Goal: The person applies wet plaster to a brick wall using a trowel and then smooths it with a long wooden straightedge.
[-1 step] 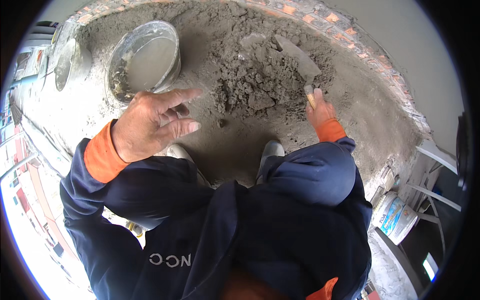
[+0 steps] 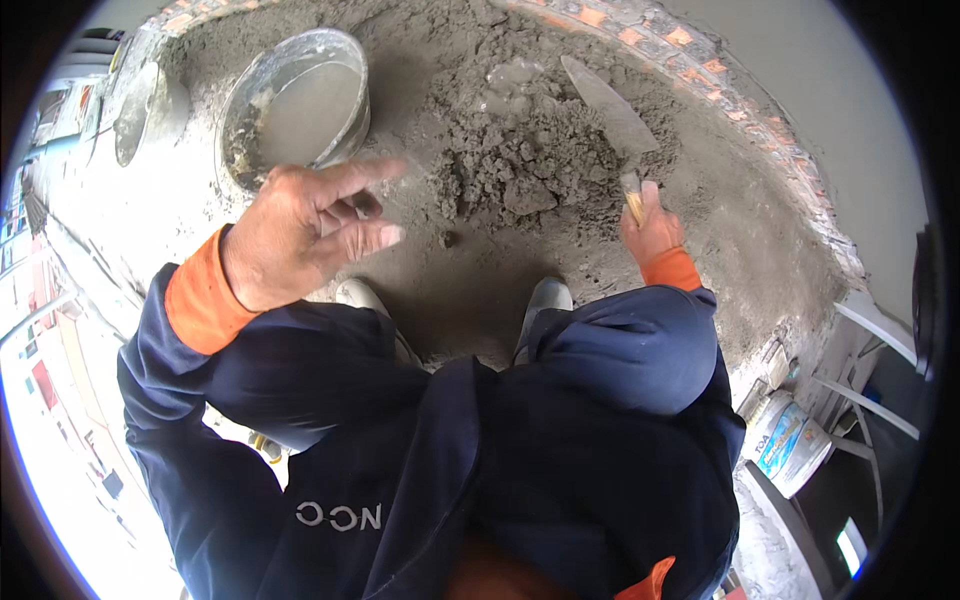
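Note:
My right hand [image 2: 650,235] grips the wooden handle [image 2: 634,200] of a pointed metal trowel [image 2: 610,108], whose blade rests on a grey mound of lumpy, damp mortar [image 2: 530,185]. My left hand [image 2: 310,225] hovers at the left, fingers apart and empty, just below a grey bucket [image 2: 355,118] of cloudy liquid [image 2: 300,115]. Both of my boots [image 2: 545,305] stand on the mortar-smeared floor [image 2: 740,260] beneath my bent knees.
A low brick edge [image 2: 710,70] curves along the back and right. Another pale container [image 2: 150,110] sits at the far left. A white paint bucket [image 2: 800,450] and pale bars [image 2: 870,400] are at the right. Bright buildings show past the left edge.
The view has shifted slightly. The trowel in my right hand has moved a little, mostly to the right; my left hand stays raised with its fingers apart.

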{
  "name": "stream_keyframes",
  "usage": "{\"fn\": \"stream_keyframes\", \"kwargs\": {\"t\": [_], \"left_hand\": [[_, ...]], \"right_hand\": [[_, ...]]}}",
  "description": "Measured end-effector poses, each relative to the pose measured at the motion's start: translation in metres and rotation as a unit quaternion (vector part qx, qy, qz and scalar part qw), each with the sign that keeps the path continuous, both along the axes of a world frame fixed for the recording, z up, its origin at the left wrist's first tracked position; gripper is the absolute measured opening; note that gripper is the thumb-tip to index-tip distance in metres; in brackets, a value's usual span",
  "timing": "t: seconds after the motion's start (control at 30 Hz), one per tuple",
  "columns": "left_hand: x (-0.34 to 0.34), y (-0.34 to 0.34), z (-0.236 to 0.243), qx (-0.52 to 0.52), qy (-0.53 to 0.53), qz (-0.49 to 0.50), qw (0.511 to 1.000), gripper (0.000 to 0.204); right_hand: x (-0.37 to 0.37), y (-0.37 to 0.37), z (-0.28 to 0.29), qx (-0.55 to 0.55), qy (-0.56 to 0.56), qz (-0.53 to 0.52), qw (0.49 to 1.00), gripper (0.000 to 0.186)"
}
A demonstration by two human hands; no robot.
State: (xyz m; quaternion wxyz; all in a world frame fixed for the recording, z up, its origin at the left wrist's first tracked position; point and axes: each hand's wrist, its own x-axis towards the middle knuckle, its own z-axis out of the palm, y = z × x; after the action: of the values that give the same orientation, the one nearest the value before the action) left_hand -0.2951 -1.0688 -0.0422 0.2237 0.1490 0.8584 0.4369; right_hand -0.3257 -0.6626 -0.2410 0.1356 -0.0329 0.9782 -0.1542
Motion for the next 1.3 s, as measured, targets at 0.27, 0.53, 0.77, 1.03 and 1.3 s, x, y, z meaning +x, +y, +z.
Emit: {"fn": "stream_keyframes", "kwargs": {"t": [0.27, 0.53, 0.77, 1.03, 1.3], "left_hand": [[-0.012, -0.006, 0.000, -0.032, -0.037, 0.090, 0.995, 0.048], [-0.014, 0.004, 0.011, -0.033, -0.025, 0.085, 0.996, 0.051], [-0.006, -0.010, 0.003, 0.025, -0.019, 0.086, 0.996, 0.051], [-0.026, -0.012, -0.003, 0.036, -0.002, 0.097, 0.995, 0.046], [-0.023, -0.010, -0.001, 0.004, -0.018, 0.087, 0.996, 0.048]], "right_hand": [[0.054, -0.090, -0.030, -0.205, -0.275, 0.327, 0.881, 0.046], [0.035, -0.127, -0.068, -0.388, -0.340, -0.067, 0.854, 0.033], [-0.021, -0.094, -0.022, -0.513, -0.261, -0.218, 0.788, 0.024], [0.003, -0.184, -0.043, -0.469, -0.403, -0.014, 0.786, 0.048], [-0.072, -0.213, -0.089, -0.573, -0.212, -0.264, 0.746, 0.016]]}}
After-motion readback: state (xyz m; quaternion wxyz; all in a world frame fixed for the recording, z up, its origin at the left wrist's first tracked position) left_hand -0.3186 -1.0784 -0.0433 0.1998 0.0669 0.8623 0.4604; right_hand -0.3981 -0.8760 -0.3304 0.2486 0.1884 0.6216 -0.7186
